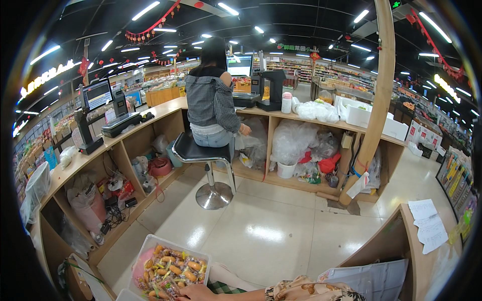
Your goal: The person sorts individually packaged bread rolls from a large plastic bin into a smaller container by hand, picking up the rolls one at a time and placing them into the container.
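Note:
A translucent plastic tub (206, 259) at the bottom left of the view holds many small wrapped snacks (175, 269), golden brown in clear printed wrappers. At its lower edge one of my hands (197, 292) touches the wrapped pieces; it comes in from the right, out of a floral sleeve, and seems to be the right one. The picture's lower rim cuts off part of it, and its fingertips are partly hidden, so a grip on a piece cannot be made out. My left hand is out of view.
A person (212, 94) sits on a black swivel stool (203, 148) at the wooden counter (165, 109). Shelves below hold plastic bags (293, 139) and cables. A wooden post (372, 113) stands at right, near a side counter with a handwritten paper (427, 225).

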The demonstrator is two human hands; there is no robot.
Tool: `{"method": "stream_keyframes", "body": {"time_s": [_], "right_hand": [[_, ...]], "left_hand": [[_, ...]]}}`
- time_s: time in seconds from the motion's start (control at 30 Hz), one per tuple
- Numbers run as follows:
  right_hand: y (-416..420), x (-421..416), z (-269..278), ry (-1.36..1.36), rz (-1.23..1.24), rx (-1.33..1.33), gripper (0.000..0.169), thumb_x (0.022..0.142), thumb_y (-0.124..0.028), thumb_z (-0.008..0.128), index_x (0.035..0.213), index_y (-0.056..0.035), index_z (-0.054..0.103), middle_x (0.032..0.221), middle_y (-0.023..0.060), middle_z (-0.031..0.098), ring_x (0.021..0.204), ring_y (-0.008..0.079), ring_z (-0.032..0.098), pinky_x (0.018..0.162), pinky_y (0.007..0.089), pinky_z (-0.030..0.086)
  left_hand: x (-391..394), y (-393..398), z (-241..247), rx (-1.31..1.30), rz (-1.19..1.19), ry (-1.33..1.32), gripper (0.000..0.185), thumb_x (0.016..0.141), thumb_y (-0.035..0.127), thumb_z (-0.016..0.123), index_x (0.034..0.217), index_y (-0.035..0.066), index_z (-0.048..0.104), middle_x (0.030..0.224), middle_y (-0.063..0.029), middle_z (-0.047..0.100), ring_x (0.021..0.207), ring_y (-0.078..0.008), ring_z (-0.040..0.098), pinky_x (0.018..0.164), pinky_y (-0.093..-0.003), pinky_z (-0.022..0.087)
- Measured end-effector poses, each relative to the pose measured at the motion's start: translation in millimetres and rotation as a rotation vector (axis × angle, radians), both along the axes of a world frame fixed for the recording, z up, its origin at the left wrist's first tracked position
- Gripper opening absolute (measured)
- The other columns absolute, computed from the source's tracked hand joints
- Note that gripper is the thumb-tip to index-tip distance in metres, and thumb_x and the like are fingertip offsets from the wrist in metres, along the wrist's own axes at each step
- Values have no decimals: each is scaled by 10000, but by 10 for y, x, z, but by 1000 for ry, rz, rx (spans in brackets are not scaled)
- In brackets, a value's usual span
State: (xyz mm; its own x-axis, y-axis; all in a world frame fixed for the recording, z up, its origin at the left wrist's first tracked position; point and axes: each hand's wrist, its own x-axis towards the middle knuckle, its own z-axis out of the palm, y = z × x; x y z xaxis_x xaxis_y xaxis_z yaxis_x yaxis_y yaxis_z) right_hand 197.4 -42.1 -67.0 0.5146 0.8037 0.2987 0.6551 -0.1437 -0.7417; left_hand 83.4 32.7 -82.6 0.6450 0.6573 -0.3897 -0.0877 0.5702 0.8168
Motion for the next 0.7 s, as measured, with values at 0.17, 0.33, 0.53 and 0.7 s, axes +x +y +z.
{"method": "stream_keyframes", "body": {"time_s": [0.17,0.33,0.53,0.7], "right_hand": [[12,-8,-19,-43,5,45,222,766,-284,571,848,-95,656,687,151,613,610,327,584,556,456,459],[-12,-31,50,-22,5,0,254,772,-278,568,950,-119,655,693,148,615,618,325,589,558,453,461],[23,-45,68,39,66,77,234,771,-280,574,915,-111,651,698,145,617,617,329,589,553,457,456],[-25,8,-60,-53,-9,73,221,770,-284,573,868,-101,647,710,150,620,639,343,593,575,456,464]], "left_hand": [[-12,1,11,8,13,14,133,836,80,502,703,76,511,528,12,465,416,-81,400,379,-221,319],[-11,10,-27,24,32,37,163,867,136,494,716,80,519,517,18,451,406,-82,381,375,-221,309],[-46,23,93,70,-17,6,197,898,227,512,790,72,565,521,20,456,424,-81,394,397,-226,326],[16,32,-180,23,-43,-1,197,898,240,513,843,64,582,541,24,460,454,-76,402,426,-220,331]]}}
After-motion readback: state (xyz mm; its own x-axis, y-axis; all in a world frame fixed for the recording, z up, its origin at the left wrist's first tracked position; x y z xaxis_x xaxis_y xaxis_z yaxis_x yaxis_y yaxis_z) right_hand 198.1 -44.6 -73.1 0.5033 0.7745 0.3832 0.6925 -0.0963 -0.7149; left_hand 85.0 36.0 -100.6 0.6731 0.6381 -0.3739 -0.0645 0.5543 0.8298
